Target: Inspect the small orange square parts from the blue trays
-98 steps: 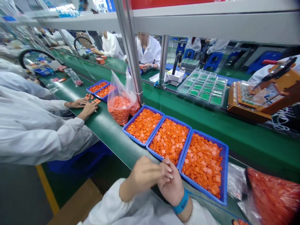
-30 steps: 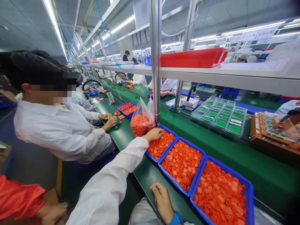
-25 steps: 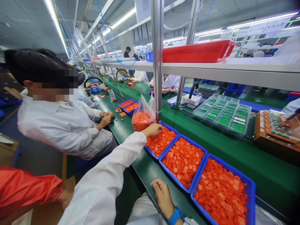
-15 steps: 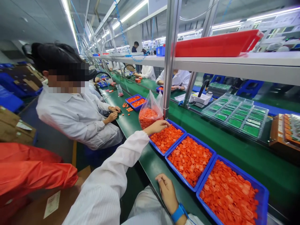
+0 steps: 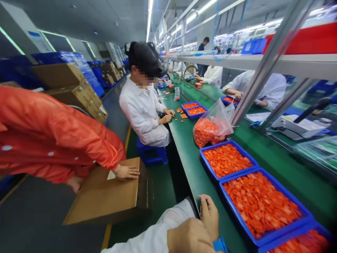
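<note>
My left hand is low in the view, its back toward me and its fingers curled inward. Just beyond it, at the front edge of the green table, is my right hand, a blue band on its wrist. The right fingers are bent in toward the thumb. Whatever lies in either hand is hidden. Beside them stand blue trays full of small flat orange plastic pieces: a far tray, a middle tray and a near tray, cut off by the frame.
A clear bag of orange pieces leans behind the far tray. A co-worker in white sits farther along the table. On the left, a person in a red coat bends over a cardboard box. A metal post rises at right.
My left hand has come back from the far tray to beside my right hand. The view has swung left, bringing the red-coated person's hands and the box into sight.
</note>
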### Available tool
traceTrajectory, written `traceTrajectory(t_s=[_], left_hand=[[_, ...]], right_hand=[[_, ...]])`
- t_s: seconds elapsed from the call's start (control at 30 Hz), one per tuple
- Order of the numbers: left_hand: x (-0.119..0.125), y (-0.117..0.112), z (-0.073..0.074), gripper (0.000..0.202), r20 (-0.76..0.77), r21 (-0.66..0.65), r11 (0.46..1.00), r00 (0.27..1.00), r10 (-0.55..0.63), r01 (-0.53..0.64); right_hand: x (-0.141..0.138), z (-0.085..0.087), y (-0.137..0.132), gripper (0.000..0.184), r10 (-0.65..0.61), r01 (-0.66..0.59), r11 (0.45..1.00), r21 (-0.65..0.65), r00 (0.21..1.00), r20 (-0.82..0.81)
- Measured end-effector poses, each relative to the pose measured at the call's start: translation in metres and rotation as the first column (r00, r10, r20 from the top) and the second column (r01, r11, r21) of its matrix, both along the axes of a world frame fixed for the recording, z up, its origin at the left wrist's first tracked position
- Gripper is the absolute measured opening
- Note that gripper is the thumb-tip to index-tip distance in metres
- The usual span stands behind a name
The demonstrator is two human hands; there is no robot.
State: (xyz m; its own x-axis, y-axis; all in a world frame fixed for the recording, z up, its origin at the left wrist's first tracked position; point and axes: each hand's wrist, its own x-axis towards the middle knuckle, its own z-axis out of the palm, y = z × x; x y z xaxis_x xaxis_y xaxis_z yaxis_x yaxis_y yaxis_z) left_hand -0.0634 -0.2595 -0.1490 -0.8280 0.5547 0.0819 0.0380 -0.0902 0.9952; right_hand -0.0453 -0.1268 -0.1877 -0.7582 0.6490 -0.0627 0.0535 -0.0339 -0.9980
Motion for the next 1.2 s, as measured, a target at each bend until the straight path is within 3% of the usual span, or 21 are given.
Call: traceTrajectory(t_s=[0.1, 0.17, 0.23, 0.3, 0.37, 0.43, 0.5, 0.57, 0.67, 0.8, 0.93, 1.03, 1.1, 1.2], left_hand=[[-0.017, -0.045, -0.031, 0.028, -0.073, -0.206, 0.976, 0.996, 0.049, -0.063], [-0.039, -0.080, -0.050, 0.028, -0.120, -0.359, 0.908, 0.975, 0.185, -0.216], [-0.062, -0.120, -0.068, 0.022, -0.179, -0.504, 0.753, 0.904, 0.389, -0.424], [-0.079, -0.161, -0.083, 0.030, -0.249, -0.627, 0.530, 0.791, 0.559, -0.571], [-0.084, -0.198, -0.099, 0.041, -0.324, -0.716, 0.299, 0.680, 0.658, -0.630], [-0.083, -0.223, -0.117, 0.047, -0.383, -0.774, 0.122, 0.613, 0.691, -0.621], [-0.079, -0.234, -0.136, 0.049, -0.416, -0.812, 0.018, 0.600, 0.683, -0.584], [-0.079, -0.235, -0.156, 0.050, -0.439, -0.832, -0.041, 0.612, 0.658, -0.553], [-0.084, -0.229, -0.181, 0.052, -0.471, -0.842, -0.106, 0.624, 0.623, -0.529], [-0.091, -0.228, -0.203, 0.053, -0.513, -0.831, -0.164, 0.621, 0.593, -0.531], [-0.090, -0.236, -0.213, 0.055, -0.550, -0.808, -0.194, 0.594, 0.587, -0.557], [-0.083, -0.234, -0.211, 0.053, -0.584, -0.770, -0.188, 0.553, 0.594, -0.610], [-0.078, -0.219, -0.207, 0.049, -0.603, -0.727, -0.123, 0.544, 0.583, -0.675], [-0.082, -0.177, -0.198, 0.037, -0.647, -0.594, 0.143, 0.576, 0.500, -0.792]], right_hand=[[0.003, 0.002, -0.002, 0.049, 0.036, -0.038, 0.999, 0.036, 0.998, 0.055], [0.005, 0.002, -0.002, 0.050, 0.052, -0.056, 0.997, 0.060, 0.996, 0.078], [0.006, 0.003, -0.001, 0.051, 0.058, -0.066, 0.994, 0.084, 0.994, 0.091], [0.006, 0.004, -0.001, 0.051, 0.059, -0.070, 0.992, 0.109, 0.993, 0.101], [0.006, 0.004, -0.002, 0.050, 0.060, -0.075, 0.988, 0.135, 0.992, 0.111], [0.005, 0.004, -0.004, 0.050, 0.067, -0.087, 0.984, 0.156, 0.990, 0.125], [0.003, 0.003, -0.006, 0.050, 0.076, -0.100, 0.980, 0.173, 0.987, 0.142], [0.001, 0.002, -0.007, 0.051, 0.078, -0.108, 0.976, 0.188, 0.984, 0.159], [-0.002, 0.001, -0.006, 0.053, 0.072, -0.110, 0.971, 0.210, 0.980, 0.183], [-0.002, -0.001, -0.005, 0.054, 0.087, -0.137, 0.964, 0.229, 0.973, 0.216], [-0.002, -0.005, -0.004, 0.054, 0.116, -0.171, 0.959, 0.228, 0.965, 0.235], [-0.002, -0.007, -0.004, 0.054, 0.133, -0.184, 0.958, 0.219, 0.964, 0.229], [-0.001, -0.006, -0.005, 0.053, 0.138, -0.184, 0.959, 0.214, 0.968, 0.211], [-0.001, -0.003, -0.007, 0.054, 0.131, -0.166, 0.963, 0.213, 0.977, 0.167]])
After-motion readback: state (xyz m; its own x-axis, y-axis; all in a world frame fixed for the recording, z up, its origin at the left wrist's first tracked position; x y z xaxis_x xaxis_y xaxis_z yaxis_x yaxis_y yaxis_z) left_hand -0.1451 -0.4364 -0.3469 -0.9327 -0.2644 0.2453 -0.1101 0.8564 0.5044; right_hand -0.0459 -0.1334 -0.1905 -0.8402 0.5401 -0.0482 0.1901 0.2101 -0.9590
